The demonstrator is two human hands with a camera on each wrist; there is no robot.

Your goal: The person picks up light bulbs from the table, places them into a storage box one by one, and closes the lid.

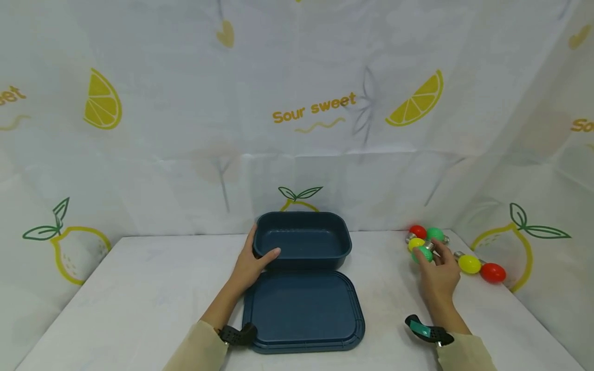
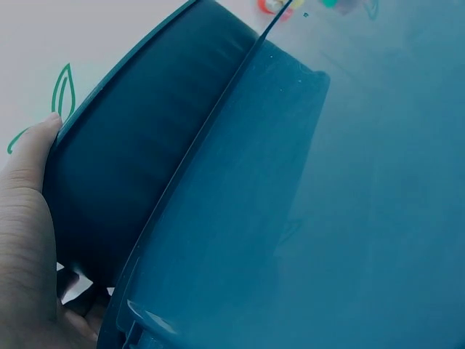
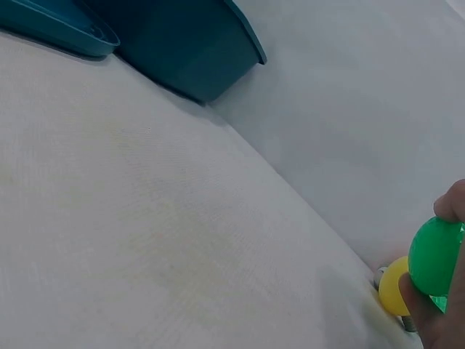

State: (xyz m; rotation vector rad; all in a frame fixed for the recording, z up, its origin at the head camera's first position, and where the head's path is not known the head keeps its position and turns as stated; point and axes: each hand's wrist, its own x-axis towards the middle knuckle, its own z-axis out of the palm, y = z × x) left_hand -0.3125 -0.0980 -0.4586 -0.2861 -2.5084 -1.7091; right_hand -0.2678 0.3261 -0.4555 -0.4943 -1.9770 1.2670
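Lemon-print backdrop (image 1: 195, 113) behind white table (image 1: 139, 288). Lid (image 1: 303, 309) flat at lower centre; box (image 1: 306, 262) just above it in frame, left end gripped by the person's left hand (image 1: 250, 264). Right hand (image 1: 438, 273) pinches a green bulb (image 1: 424, 252), right of centre; other bulbs (image 1: 469, 264), red, yellow and green, close by.

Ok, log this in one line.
left hand: holding blue rectangular plastic box; right hand: holding round green silver-based bulb; blue flat plastic lid: off box
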